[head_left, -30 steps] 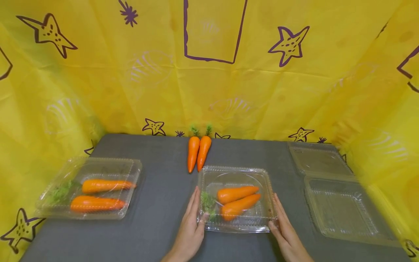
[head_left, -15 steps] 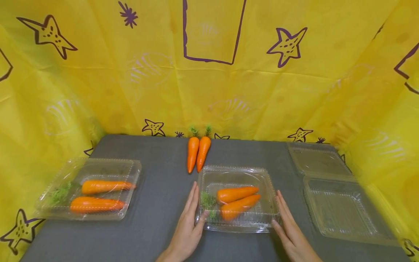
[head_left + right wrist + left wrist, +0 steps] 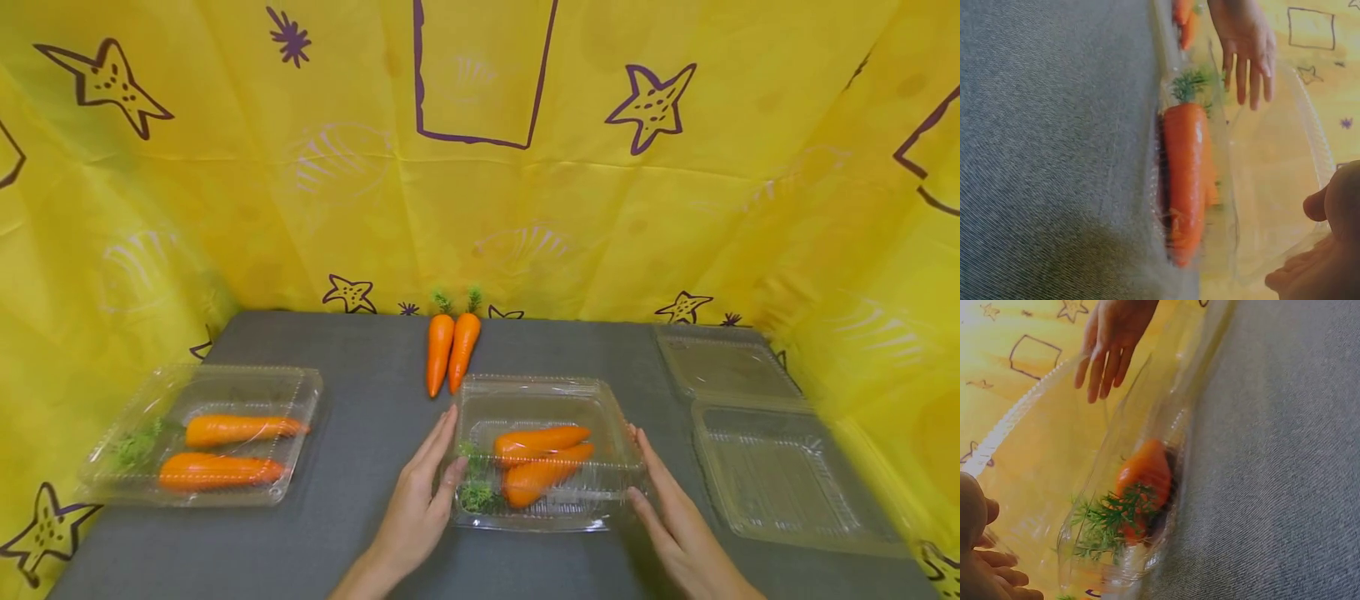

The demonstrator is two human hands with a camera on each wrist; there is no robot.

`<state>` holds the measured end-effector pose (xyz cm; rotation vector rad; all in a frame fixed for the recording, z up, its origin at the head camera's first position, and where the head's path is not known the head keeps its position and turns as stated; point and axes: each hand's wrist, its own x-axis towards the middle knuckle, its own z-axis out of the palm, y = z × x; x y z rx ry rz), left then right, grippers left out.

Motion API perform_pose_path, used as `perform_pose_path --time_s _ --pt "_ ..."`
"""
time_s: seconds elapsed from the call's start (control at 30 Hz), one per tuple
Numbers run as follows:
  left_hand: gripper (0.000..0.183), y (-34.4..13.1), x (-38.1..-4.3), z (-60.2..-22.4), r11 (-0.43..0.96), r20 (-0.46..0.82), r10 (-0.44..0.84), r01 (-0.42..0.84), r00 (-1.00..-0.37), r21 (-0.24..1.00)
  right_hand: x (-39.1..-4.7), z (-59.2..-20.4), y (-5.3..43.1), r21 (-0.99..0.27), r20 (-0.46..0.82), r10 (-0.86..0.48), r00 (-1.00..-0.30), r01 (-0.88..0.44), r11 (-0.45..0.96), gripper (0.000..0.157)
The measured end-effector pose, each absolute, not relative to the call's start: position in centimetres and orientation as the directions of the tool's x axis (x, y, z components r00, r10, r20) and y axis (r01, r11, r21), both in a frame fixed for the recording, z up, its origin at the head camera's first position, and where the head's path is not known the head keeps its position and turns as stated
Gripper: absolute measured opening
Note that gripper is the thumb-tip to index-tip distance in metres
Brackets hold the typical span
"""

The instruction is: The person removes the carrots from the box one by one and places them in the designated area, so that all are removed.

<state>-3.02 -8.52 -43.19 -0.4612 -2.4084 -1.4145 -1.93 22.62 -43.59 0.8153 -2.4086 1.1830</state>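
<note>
In the head view, a clear hinged plastic clamshell container (image 3: 536, 523) lies at the middle front with two orange carrots (image 3: 546, 479) inside, green tops to the left. Its lid (image 3: 547, 400) is tilted up at the front, the front edge apart from the base. My left hand (image 3: 420, 500) holds the lid's left side, fingers along it and thumb at the front corner. My right hand (image 3: 675, 508) holds the right side likewise. In the left wrist view, a gap shows between the raised lid (image 3: 1029, 403) and the base around the carrot (image 3: 1147, 475).
A closed clamshell (image 3: 292, 492) with two carrots sits at the left. Two more carrots (image 3: 440, 350) lie side by side at the back middle. On the right an opened clamshell (image 3: 780, 492) lies flat. A yellow patterned cloth (image 3: 480, 208) surrounds the grey tabletop (image 3: 360, 433).
The lid of the middle container has risen at its front edge. Both hands have moved slightly outward, away from each other. The carrots inside have stayed in place.
</note>
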Motion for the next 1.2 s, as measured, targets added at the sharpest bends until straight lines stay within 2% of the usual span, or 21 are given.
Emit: perform_pose_path --time_s 0.1,0.2,0.3,0.43,0.93,1.2 --pt "0.062 -8.6 -3.1 -43.3 0.459 0.394 0.106 0.397 -0.913 0.795 -2.0 -43.1 22.7 -0.637 0.472 -0.341 -0.813 -0.582 0.506 0.08" --pt "0.071 -8.5 -2.9 -43.6 0.445 0.291 0.091 0.3 -0.952 0.844 -2.0 -42.7 22.7 -0.662 0.42 -0.332 -0.845 -0.535 0.526 0.079" --pt "0.079 -8.4 -2.6 -44.1 0.412 0.17 0.082 0.189 -0.982 0.891 -2.1 -42.4 22.8 -0.665 0.407 -0.328 -0.853 -0.523 0.534 0.077" --pt "0.082 -8.3 -2.5 -44.7 0.347 0.095 0.084 0.118 -0.992 0.93 -2.2 -41.9 22.8 -0.658 0.417 -0.323 -0.85 -0.527 0.538 0.076" --pt "0.077 -8.2 -2.1 -46.0 0.233 0.124 0.136 0.153 -0.983 0.96 -3.3 -40.2 23.1 -0.625 0.443 -0.318 -0.838 -0.543 0.561 0.073" --pt "0.073 -8.1 -1.7 -45.7 0.285 0.05 0.122 0.083 -0.991 0.955 -5.0 -38.8 23.6 -0.574 0.519 -0.338 -0.785 -0.613 0.543 0.073"
